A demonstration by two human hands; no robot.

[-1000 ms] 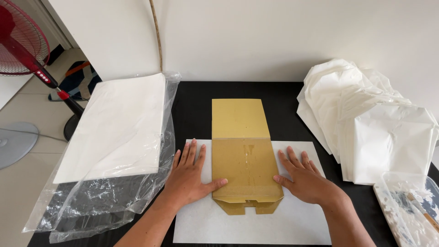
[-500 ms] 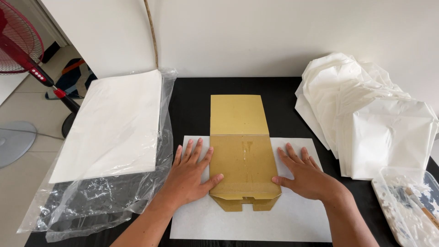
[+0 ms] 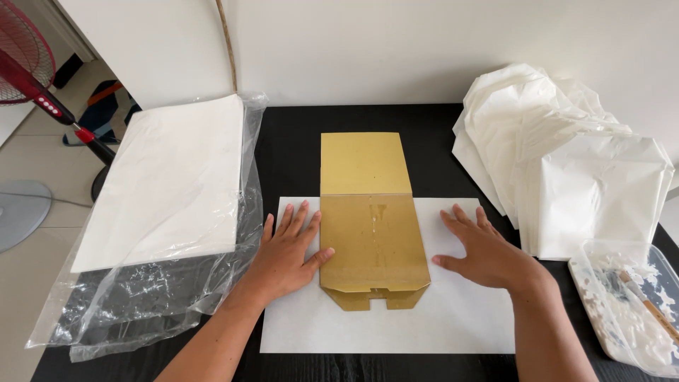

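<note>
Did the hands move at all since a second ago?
Only a little. The right hand slid a bit to the right, so its fingers now lie off the gold cardboard piece, flat on the white sheet. The left hand stayed flat at the cardboard's left edge, thumb touching it. The cardboard, the white sheet and the piles stayed put.

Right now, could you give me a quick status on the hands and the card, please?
Left hand and right hand flat on white sheet. Gold card between them. Nothing in the way.

Flat tan cardboard template (image 3: 371, 226) lies on white sheet (image 3: 460, 318).
</note>
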